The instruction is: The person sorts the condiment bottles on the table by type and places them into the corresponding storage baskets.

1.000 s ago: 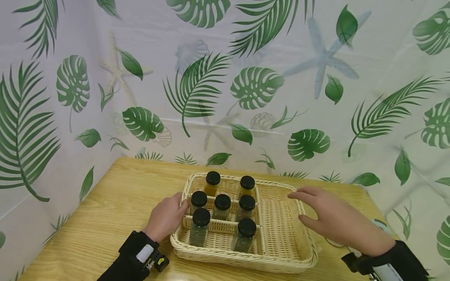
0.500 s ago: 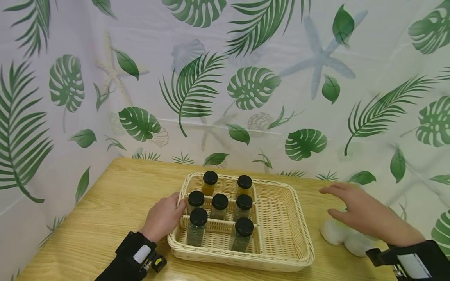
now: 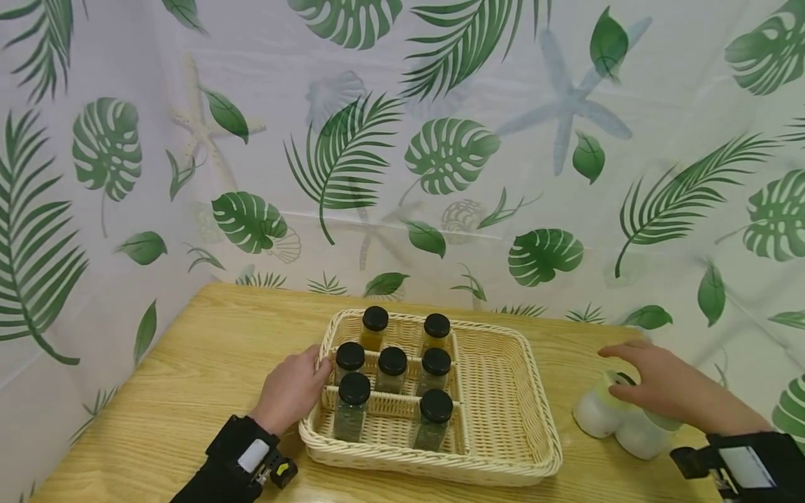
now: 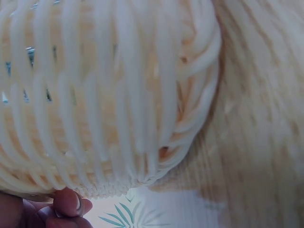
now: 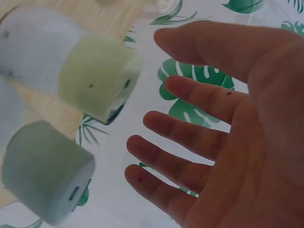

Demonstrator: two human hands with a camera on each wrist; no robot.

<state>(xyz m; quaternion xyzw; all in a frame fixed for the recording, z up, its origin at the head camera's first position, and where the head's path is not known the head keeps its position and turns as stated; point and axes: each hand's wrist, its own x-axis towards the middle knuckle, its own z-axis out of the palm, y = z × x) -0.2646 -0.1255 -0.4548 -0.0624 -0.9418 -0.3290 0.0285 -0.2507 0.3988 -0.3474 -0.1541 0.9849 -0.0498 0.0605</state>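
Observation:
A divided wicker basket (image 3: 497,398) stands on the wooden table. Several glass spice jars (image 3: 392,374) with black lids stand in its left compartments. My left hand (image 3: 291,391) grips the basket's left rim; curled fingertips (image 4: 69,202) show against the weave in the left wrist view. To the right of the basket, my right hand (image 3: 685,388) hovers over two whitish containers, its fingers spread and holding nothing. One container (image 3: 594,413) has a pale yellow cap (image 5: 97,76); the other (image 3: 643,434) has a grey-green cap (image 5: 47,171). In the head view the hand partly covers both.
The basket's long right compartment holds nothing. Bare table top (image 3: 189,370) extends on the left. A white leaf-patterned cloth (image 3: 377,161) hangs behind the table and along both sides.
My right hand has moved right, from the basket's right edge to above the two whitish containers, which have come into sight. My left hand has kept its grip on the basket.

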